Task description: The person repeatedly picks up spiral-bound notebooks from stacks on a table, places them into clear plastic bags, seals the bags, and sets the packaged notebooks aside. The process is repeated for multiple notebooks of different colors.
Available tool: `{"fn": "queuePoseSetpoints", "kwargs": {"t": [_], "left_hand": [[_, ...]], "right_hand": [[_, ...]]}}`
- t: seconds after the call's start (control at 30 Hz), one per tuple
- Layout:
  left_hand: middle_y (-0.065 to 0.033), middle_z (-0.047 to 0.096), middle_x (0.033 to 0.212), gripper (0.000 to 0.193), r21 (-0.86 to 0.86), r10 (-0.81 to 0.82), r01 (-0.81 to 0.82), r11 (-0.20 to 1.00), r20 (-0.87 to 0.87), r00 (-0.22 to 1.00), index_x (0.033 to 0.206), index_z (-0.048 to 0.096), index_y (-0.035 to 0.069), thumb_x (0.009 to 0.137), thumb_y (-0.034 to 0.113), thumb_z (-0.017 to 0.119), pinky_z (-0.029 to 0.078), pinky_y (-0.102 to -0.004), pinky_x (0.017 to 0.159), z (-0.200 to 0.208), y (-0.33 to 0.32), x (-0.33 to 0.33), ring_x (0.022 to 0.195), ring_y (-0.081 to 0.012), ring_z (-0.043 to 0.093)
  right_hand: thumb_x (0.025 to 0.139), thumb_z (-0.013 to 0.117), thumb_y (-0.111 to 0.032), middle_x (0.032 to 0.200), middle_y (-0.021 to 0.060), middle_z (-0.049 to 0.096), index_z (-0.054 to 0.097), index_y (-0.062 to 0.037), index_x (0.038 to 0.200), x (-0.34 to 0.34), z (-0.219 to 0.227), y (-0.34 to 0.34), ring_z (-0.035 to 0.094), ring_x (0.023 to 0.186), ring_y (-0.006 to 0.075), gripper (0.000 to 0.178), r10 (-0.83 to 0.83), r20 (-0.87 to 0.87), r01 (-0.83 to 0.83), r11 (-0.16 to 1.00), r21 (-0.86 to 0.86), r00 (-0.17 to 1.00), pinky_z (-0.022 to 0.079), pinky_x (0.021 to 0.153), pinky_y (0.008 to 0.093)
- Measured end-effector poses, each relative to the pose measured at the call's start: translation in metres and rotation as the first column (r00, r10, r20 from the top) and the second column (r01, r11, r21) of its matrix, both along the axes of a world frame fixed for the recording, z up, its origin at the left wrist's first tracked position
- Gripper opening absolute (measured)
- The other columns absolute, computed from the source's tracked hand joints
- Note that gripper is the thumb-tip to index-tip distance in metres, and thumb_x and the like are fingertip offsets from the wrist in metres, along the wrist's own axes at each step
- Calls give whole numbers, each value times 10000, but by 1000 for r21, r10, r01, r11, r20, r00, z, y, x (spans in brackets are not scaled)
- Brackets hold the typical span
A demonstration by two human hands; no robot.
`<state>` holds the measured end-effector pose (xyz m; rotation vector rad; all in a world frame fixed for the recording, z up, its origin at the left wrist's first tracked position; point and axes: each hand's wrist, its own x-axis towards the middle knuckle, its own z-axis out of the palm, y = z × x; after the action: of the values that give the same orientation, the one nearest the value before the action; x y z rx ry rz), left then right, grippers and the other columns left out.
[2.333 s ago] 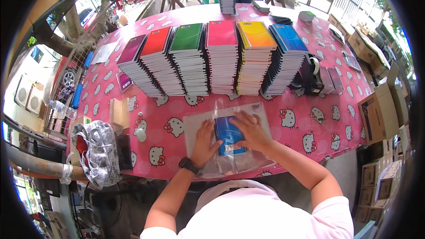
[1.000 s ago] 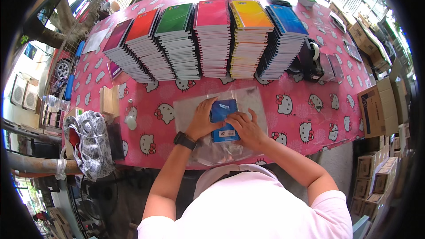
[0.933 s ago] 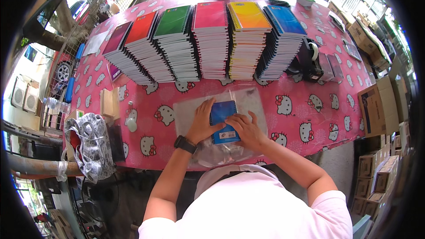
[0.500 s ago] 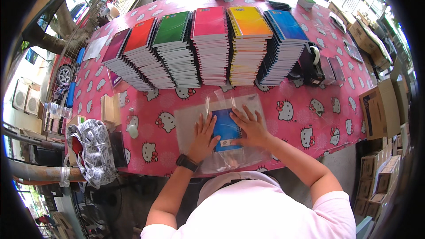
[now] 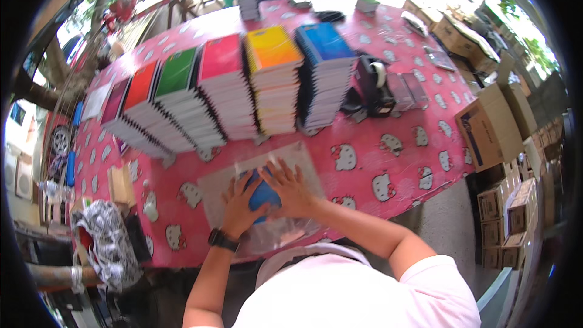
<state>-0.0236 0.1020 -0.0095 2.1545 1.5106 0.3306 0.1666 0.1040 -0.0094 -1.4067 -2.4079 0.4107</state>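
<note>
A blue spiral notebook [image 5: 265, 197] lies on a translucent plastic sheet [image 5: 214, 183] near the table's front edge. Clear film shows around the notebook, though its edges are hard to make out. My left hand [image 5: 242, 205] rests along the notebook's left side, fingers spread. Across its upper right part lies my right hand [image 5: 293, 193], fingers stretched out flat. Both hands cover much of the cover, and neither grips anything.
Tall stacks of spiral notebooks stand behind: purple, red, green [image 5: 177, 74], pink, yellow [image 5: 273, 50] and blue [image 5: 328, 44]. A black tape dispenser [image 5: 381, 100] sits right of them. Left are a patterned cloth bag [image 5: 109, 243] and a small white bottle [image 5: 150, 206]. Cardboard boxes [image 5: 492, 127] line the right.
The view has swung, so the table appears shifted left and tilted. My hands have come closer together over the notebook, with my right hand now covering more of it.
</note>
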Motion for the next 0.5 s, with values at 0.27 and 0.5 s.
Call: {"fn": "queuePoseSetpoints", "kwargs": {"t": [0.27, 0.5], "left_hand": [[29, 265, 1471, 714, 15, 16, -17, 1000, 56, 998, 1338, 433, 302, 692, 397, 720, 144, -719, 989, -5, -1, 1, 1331, -414, 219], [31, 248, 1482, 721, 6, 23, -24, 1000, 39, 999, 1354, 413, 304, 706, 455, 691, 135, -711, 998, -11, -7, -8, 1333, -398, 233]], "right_hand": [[848, 592, -437, 1090, 29, 621, 369, -97, 1341, 298, 6, 126, 409, 1171, 311, 639, -809, -429, 910, 408, 81, 401, 298, 909, 559], [724, 697, 13, 838, 87, 633, 522, 31, 1132, 326, -6, 162, 620, 732, 144, 444, -587, -765, 659, 689, -300, 264, 505, 635, 261]]}}
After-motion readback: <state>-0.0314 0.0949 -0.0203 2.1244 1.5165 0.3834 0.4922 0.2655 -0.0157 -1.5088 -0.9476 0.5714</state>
